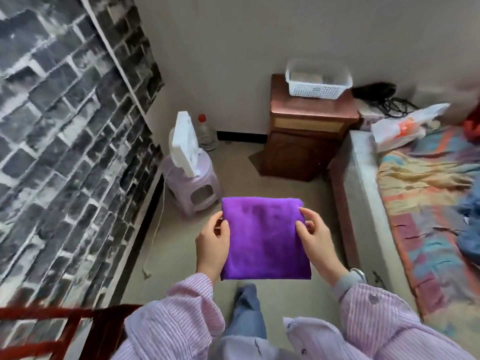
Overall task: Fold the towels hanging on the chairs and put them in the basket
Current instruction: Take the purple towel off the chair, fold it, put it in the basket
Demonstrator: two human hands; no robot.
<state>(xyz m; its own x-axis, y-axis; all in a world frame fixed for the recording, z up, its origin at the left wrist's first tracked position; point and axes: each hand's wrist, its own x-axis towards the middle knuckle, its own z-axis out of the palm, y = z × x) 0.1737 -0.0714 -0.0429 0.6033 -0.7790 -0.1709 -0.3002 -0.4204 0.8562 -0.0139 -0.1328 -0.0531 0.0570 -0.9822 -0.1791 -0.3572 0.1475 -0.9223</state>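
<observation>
Holding a folded purple towel (265,237) in mid-air, the left hand (211,240) pinches its left edge and the right hand (313,236) pinches its right edge, thumbs on top. Folding looks finished; the step in hand is carrying it to the basket (319,78), which sits well ahead of the hands on a wooden cabinet (309,131) against the wall. Next comes walking forward and lowering the towel in flat. A bed (426,203) lies right of the hands, a stool (192,183) to the left.

A bedroom in a home; a bed (426,203) with a colourful blanket, a wooden nightstand (306,131) beside it; a plastic stool (192,188) on the floor.
</observation>
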